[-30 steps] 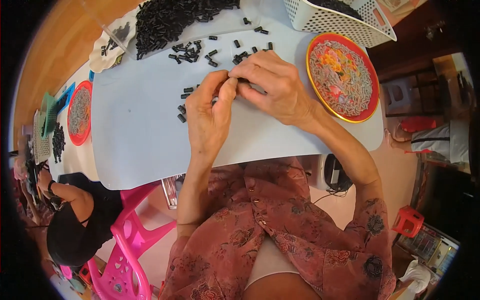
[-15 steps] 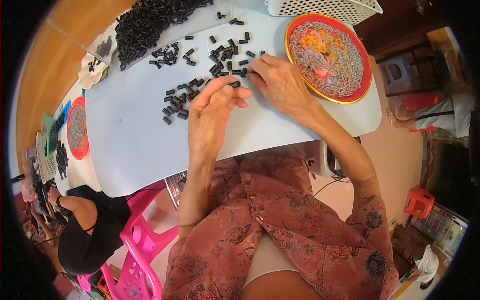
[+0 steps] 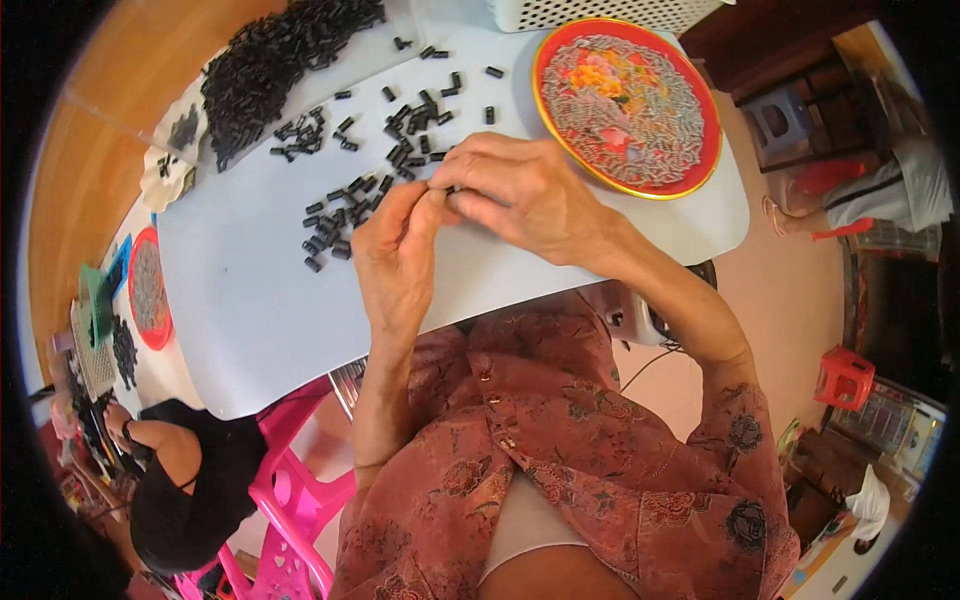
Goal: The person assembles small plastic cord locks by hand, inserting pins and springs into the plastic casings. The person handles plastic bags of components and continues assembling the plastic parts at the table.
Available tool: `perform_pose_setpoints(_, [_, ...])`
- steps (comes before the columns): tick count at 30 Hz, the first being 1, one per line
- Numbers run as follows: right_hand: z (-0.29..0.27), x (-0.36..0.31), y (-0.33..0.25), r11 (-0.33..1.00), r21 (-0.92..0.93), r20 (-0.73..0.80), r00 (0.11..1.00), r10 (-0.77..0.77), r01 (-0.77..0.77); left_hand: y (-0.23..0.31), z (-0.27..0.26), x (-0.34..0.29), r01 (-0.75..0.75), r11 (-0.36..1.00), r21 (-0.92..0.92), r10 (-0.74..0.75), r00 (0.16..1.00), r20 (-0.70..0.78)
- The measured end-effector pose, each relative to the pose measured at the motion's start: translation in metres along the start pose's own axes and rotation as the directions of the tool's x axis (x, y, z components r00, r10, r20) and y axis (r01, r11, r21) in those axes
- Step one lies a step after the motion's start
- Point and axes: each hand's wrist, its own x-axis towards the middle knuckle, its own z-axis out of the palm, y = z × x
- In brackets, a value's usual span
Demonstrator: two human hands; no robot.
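Above the pale table (image 3: 270,340), close to its near edge, your two hands meet at the fingertips. Your left hand (image 3: 395,250) is pinched, thumb against fingers, around a small black piece (image 3: 449,189), of which only a dark sliver shows. Your right hand (image 3: 525,200) comes in from the other side, palm down, its curled fingertips touching those of the left; you cannot tell from this view whether they grip the piece too.

Just beyond your left fingers lies a loose cluster of short black cylinders (image 3: 345,210). A second cluster (image 3: 415,125) is scattered farther up the table, and beyond it, at the upper left, a large black heap (image 3: 270,70) fills much of a clear tray (image 3: 350,65).

Beyond your right hand sits a round red dish (image 3: 708,150) with a gold rim and a flower pattern, strewn with small silvery-grey pieces (image 3: 660,110). A white perforated basket (image 3: 610,14) stands behind it. To your left, a person in black (image 3: 190,500) sits by a bright pink chair (image 3: 300,490).
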Motion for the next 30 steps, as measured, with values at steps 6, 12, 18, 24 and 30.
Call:
perform_pose_setpoints(6, [0.0,-0.01,-0.004,0.985,-0.014,-0.026,0.985,0.173,-0.173,-0.001,0.003,-0.001,-0.105,0.993,-0.048,0.108,0.992,0.066])
perform_pose_setpoints(12, [0.001,-0.01,-0.003,0.942,0.259,-0.128,0.959,0.252,-0.213,-0.009,0.002,0.0,0.099,0.964,-0.247,-0.068,0.989,0.13])
perform_pose_setpoints(18, [-0.006,-0.003,0.001,0.87,0.415,-0.044,0.949,0.311,-0.266,-0.017,0.002,0.003,0.232,0.755,-0.614,-0.062,0.956,0.286])
perform_pose_setpoints(24, [-0.015,0.02,-0.004,0.924,0.285,0.112,0.966,0.231,-0.254,-0.024,0.003,0.002,0.236,0.606,-0.759,-0.045,0.964,0.263])
perform_pose_setpoints(30, [-0.024,0.034,0.016,0.976,-0.192,0.022,0.993,0.114,-0.107,-0.018,0.002,-0.002,0.111,0.773,-0.625,-0.034,0.99,0.134])
